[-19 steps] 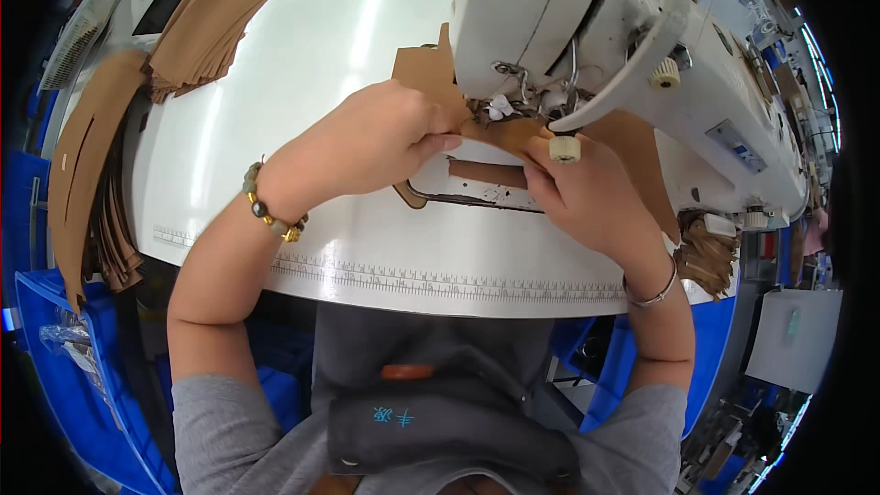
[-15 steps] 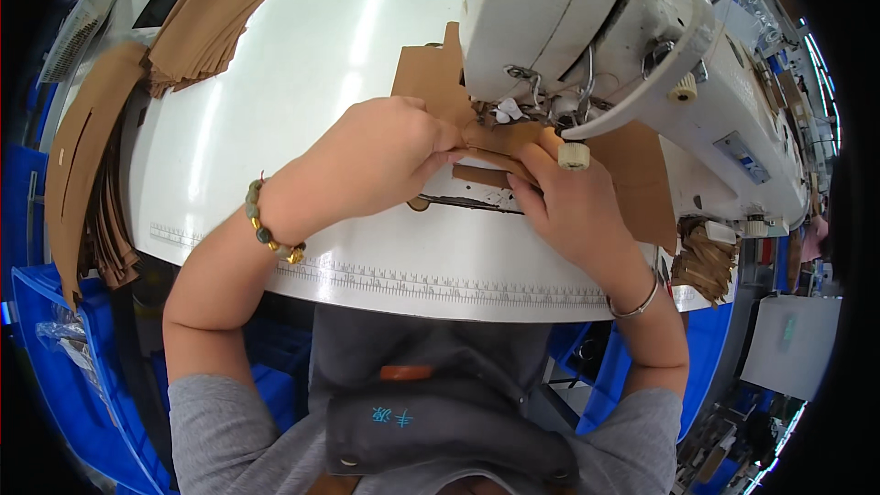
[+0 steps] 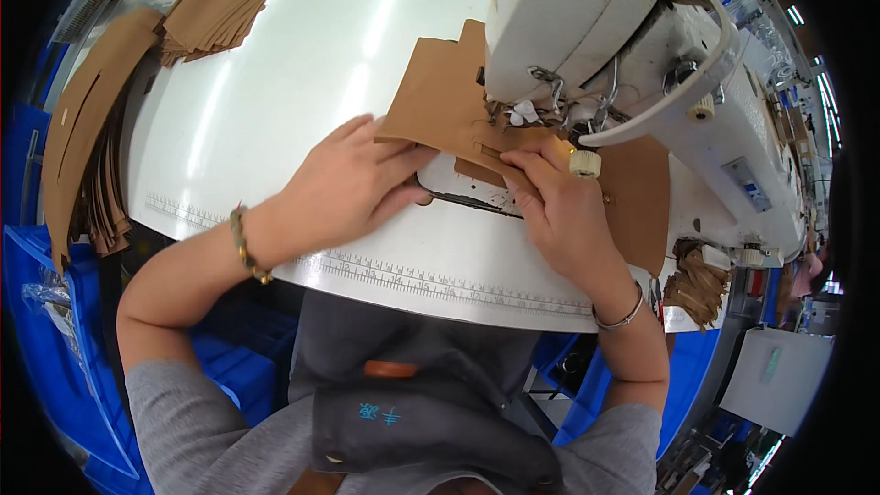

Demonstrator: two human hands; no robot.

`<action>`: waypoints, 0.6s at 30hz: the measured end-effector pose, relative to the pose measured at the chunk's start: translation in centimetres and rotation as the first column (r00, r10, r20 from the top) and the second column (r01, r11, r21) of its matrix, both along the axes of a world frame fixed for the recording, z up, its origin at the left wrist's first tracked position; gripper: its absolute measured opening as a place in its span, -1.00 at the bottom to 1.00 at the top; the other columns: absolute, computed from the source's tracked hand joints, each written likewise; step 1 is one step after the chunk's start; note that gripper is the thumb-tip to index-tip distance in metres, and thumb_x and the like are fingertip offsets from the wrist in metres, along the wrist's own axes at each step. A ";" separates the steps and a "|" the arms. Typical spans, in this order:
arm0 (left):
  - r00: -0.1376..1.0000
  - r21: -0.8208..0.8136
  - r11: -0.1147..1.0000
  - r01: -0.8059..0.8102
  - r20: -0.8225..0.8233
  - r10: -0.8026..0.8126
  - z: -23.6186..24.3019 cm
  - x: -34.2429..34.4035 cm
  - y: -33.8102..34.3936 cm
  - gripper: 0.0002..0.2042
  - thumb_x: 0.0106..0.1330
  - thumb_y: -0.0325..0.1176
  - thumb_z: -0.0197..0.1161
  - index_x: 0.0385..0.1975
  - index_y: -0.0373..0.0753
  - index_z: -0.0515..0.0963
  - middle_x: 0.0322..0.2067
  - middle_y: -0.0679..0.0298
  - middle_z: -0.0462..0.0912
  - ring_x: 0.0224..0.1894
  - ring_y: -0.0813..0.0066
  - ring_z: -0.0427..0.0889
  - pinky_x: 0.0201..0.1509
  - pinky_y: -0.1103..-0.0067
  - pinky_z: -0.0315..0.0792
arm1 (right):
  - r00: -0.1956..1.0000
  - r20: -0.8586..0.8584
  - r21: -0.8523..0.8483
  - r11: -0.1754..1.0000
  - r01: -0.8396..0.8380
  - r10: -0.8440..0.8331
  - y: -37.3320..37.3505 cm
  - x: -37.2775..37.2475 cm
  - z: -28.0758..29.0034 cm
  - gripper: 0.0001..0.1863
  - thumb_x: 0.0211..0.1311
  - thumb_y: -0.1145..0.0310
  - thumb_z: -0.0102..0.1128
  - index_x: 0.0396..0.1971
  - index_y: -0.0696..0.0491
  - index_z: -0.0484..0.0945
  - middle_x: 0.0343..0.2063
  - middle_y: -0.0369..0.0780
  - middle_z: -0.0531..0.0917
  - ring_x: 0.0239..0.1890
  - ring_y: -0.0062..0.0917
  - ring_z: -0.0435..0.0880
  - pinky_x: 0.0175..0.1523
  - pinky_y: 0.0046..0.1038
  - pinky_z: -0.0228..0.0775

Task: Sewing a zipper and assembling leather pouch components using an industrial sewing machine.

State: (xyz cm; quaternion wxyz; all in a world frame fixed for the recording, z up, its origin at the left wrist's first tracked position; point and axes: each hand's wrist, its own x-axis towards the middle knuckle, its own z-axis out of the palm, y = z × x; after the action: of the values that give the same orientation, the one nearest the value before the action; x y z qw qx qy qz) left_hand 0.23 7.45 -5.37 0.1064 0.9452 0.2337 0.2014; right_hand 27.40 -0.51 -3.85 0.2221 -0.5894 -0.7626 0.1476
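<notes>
A flat brown leather-like panel (image 3: 435, 92) lies under the head of a white sewing machine (image 3: 573, 27), its near left corner raised off the table. My right hand (image 3: 564, 211) pinches the panel's near edge close to the needle area, beside a narrow slot. At the raised corner is my left hand (image 3: 344, 183), fingers stretched and apart, some tips hidden beneath the panel. A small brown strip (image 3: 481, 171) shows below the panel's near edge. The needle itself is hidden by machine parts.
Stacked brown pieces (image 3: 229, 5) lie at the far left. Longer slotted brown pieces (image 3: 87, 137) hang over the table's left edge. A bundle of brown scraps (image 3: 698, 284) sits at right. A ruler scale (image 3: 440, 286) runs along the white table's front; blue bins (image 3: 73, 339) stand below.
My left hand has let go near the needle and moved left, its fingers spreading. The panel's left part now shows more and its corner is raised. My right hand keeps its pinch.
</notes>
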 end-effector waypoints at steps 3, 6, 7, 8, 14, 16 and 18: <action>1.000 0.084 0.996 -0.013 0.030 0.010 -1.6 1.5 3.8 -0.60 0.38 -0.19 0.32 0.15 -0.20 0.60 0.14 0.18 0.61 0.27 0.21 0.49 0.15 0.27 0.41 | 0.998 -0.068 -0.030 0.999 0.012 -0.014 0.3 0.0 0.1 -0.71 0.36 0.32 0.29 0.00 0.14 0.68 -0.03 -0.05 0.70 -0.05 -0.06 0.66 0.12 -0.15 0.52; 0.997 0.144 0.987 -0.069 0.023 0.067 -3.7 4.6 8.1 -0.57 0.39 -0.11 0.29 0.19 -0.14 0.56 0.16 0.24 0.61 0.31 0.22 0.45 0.11 0.17 0.34 | 0.997 -0.066 -0.054 0.998 0.033 -0.036 0.2 0.4 0.0 -0.73 0.42 0.31 0.25 -0.01 0.14 0.68 -0.07 -0.04 0.71 -0.04 -0.06 0.66 0.12 -0.14 0.50; 0.996 0.141 0.986 -0.088 0.030 0.085 -3.2 5.9 9.1 -0.57 0.39 -0.11 0.29 0.19 -0.14 0.56 0.16 0.24 0.61 0.31 0.22 0.45 0.11 0.17 0.34 | 0.998 -0.056 -0.034 0.999 0.022 -0.024 0.3 0.3 0.1 -0.73 0.43 0.31 0.24 -0.02 0.14 0.68 -0.09 -0.05 0.70 -0.06 -0.08 0.66 0.09 -0.15 0.51; 0.990 0.048 0.991 -0.125 -0.062 0.127 -2.5 7.5 9.9 -0.56 0.39 -0.09 0.28 0.19 -0.14 0.54 0.15 0.25 0.61 0.30 0.22 0.47 0.13 0.09 0.31 | 0.999 -0.043 -0.016 1.000 0.015 -0.016 0.4 0.3 0.2 -0.74 0.43 0.31 0.24 -0.03 0.14 0.68 -0.10 -0.06 0.70 -0.08 -0.10 0.67 0.06 -0.16 0.51; 0.998 -0.089 0.994 -0.070 -0.008 0.070 -3.8 7.7 11.7 -0.60 0.40 -0.12 0.23 0.15 -0.16 0.52 0.13 0.21 0.62 0.21 0.18 0.56 0.25 -0.12 0.21 | 0.999 -0.048 0.011 1.000 -0.024 0.025 0.6 -0.2 1.0 -0.76 0.47 0.33 0.19 -0.06 0.16 0.68 -0.15 -0.13 0.66 -0.16 -0.15 0.69 -0.02 -0.22 0.51; 0.999 -0.024 0.999 -0.022 0.048 0.023 -3.6 7.8 11.5 -0.60 0.40 -0.13 0.22 0.15 -0.17 0.51 0.13 0.20 0.62 0.20 0.17 0.58 0.28 -0.14 0.19 | 0.999 -0.028 0.001 1.000 -0.025 0.025 0.7 -0.1 1.3 -0.77 0.47 0.33 0.19 -0.06 0.16 0.68 -0.16 -0.13 0.65 -0.16 -0.15 0.69 -0.02 -0.22 0.51; 0.993 -0.125 0.987 -0.101 -0.077 0.092 -3.1 8.5 11.3 -0.59 0.41 -0.12 0.22 0.17 -0.18 0.49 0.14 0.18 0.61 0.19 0.15 0.58 0.32 -0.15 0.18 | 1.000 -0.010 -0.006 1.000 -0.029 0.029 0.7 0.0 1.4 -0.77 0.48 0.34 0.19 -0.06 0.16 0.68 -0.16 -0.14 0.65 -0.15 -0.15 0.69 -0.02 -0.22 0.51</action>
State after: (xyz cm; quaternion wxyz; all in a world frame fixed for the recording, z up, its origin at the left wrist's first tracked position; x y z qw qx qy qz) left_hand 8.70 18.74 -8.49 0.1490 0.9305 0.2956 0.1571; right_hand 27.37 0.16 -2.48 0.2217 -0.5782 -0.7695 0.1561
